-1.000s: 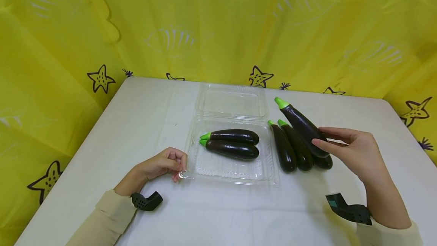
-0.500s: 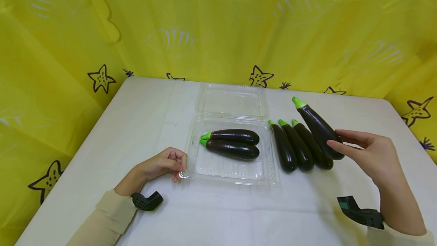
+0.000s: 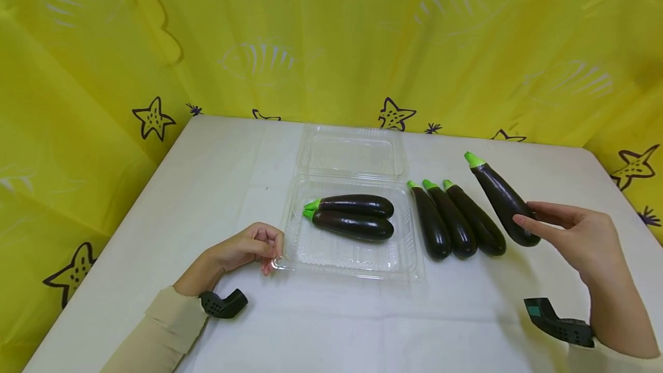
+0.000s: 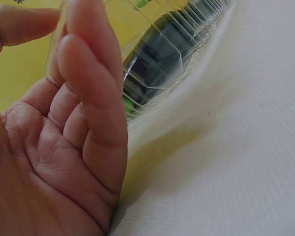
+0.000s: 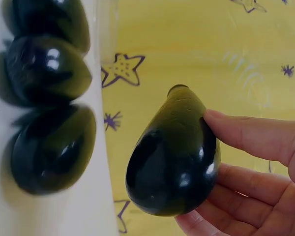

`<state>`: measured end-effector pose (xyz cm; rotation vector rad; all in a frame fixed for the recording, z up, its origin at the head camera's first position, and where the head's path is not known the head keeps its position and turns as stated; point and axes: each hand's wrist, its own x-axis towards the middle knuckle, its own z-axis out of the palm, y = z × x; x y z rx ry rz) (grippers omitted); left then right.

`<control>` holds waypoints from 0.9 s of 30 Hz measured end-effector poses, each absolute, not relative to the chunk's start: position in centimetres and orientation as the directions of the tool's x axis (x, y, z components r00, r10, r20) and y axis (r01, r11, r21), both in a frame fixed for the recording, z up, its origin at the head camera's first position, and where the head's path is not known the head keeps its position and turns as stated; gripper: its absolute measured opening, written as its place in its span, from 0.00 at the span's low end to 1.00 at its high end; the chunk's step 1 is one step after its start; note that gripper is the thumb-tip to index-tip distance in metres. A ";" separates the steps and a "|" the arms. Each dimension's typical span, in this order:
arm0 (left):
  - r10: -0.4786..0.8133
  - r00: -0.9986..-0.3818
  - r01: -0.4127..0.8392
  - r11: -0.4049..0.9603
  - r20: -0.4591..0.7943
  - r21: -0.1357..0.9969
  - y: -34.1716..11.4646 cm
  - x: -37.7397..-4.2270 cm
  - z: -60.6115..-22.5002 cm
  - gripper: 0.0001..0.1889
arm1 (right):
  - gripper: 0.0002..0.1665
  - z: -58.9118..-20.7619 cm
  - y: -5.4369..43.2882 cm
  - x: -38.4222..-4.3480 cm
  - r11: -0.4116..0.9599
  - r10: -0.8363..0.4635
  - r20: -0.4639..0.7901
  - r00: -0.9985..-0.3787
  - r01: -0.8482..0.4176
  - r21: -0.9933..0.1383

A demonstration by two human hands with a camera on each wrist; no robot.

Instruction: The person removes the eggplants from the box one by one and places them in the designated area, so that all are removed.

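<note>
My right hand (image 3: 582,240) pinches a dark purple eggplant (image 3: 501,200) with a green stem end, held tilted above the table to the right of the others. In the right wrist view its rounded end (image 5: 172,172) faces the camera, between thumb and fingers. My left hand (image 3: 248,249) pinches the near left corner of a clear plastic clamshell box (image 3: 331,263), whose lid lies folded back. Two eggplants (image 3: 353,227) lie side by side in the box's base, stems to the left. Through the box wall, the left wrist view shows a dark eggplant (image 4: 157,54).
Three more eggplants (image 3: 458,220) lie in a row on the white table (image 3: 321,327), just right of the box, stems pointing away. The clear lid (image 3: 352,153) rests flat behind the base. A yellow patterned cloth (image 3: 331,45) hangs along the back and sides.
My right hand has moved right with its eggplant, from over the row to beside it, uncovering the third eggplant there. The left hand and the box have stayed in place.
</note>
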<state>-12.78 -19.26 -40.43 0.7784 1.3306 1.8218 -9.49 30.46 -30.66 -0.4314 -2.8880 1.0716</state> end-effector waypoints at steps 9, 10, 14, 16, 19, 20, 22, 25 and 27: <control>0.838 -0.543 -0.207 -0.196 0.054 0.959 -19.3 -12.8 -40.5 0.06 | 0.43 -31.3 31.2 -9.7 0.700 0.305 -0.133 -0.943 0.317 -0.640; 0.838 -0.543 -0.207 -0.195 0.053 0.959 -19.3 -12.8 -40.5 0.06 | 0.43 -31.4 31.3 -9.8 0.700 0.309 -0.133 -0.942 0.320 -0.639; 0.838 -0.543 -0.209 -0.194 0.051 0.959 -19.3 -12.8 -40.5 0.06 | 0.43 -31.9 31.7 -10.0 0.694 0.311 -0.137 -0.941 0.323 -0.643; 0.838 -0.545 -0.210 -0.185 0.042 0.960 -19.2 -12.8 -40.5 0.06 | 0.43 -32.1 31.9 -10.1 0.700 0.312 -0.132 -0.941 0.322 -0.638; 0.834 -0.551 -0.215 -0.168 0.022 0.962 -19.2 -12.8 -40.4 0.05 | 0.43 -32.5 32.0 -10.3 0.706 0.306 -0.136 -0.942 0.321 -0.632; 0.834 -0.552 -0.218 -0.162 0.015 0.962 -19.2 -12.8 -40.4 0.06 | 0.43 -32.5 32.1 -10.3 0.706 0.303 -0.142 -0.942 0.323 -0.630; 0.833 -0.553 -0.220 -0.157 0.010 0.963 -19.2 -12.8 -40.3 0.08 | 0.43 -32.8 32.3 -10.5 0.709 0.292 -0.156 -0.944 0.323 -0.627; 0.836 -0.548 -0.211 -0.178 0.034 0.961 -19.3 -12.8 -40.3 0.10 | 0.44 -33.3 33.0 -10.8 0.705 0.277 -0.184 -0.943 0.330 -0.628; 0.837 -0.546 -0.212 -0.181 0.037 0.960 -19.3 -12.8 -40.3 0.10 | 0.44 -33.8 33.5 -11.1 0.707 0.260 -0.184 -0.948 0.317 -0.633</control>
